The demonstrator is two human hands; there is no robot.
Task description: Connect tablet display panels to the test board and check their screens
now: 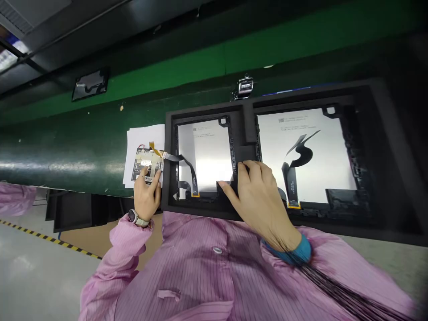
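Observation:
My left hand (147,192) rests with its index and middle fingers stretched apart on a small circuit board (143,164) with a black lower part. A gold-and-silver flat ribbon cable (171,157) runs from this board to the left display panel (214,151), which lies silver-backed in a black foam tray (200,209). Over the divider between the tray's two compartments lies my right hand (256,191), thumb spread toward the left panel and fingers bent downward, their tips partly hidden. The right display panel (314,165) has a loose black ribbon cable (297,156) curling over its back.
White paper sheets (132,138) lie under the circuit board on the green bench (67,147). A metal clasp (245,87) sits behind the tray. Farther left is a black-framed panel (90,84). A pink sleeve (16,198) shows at the left edge.

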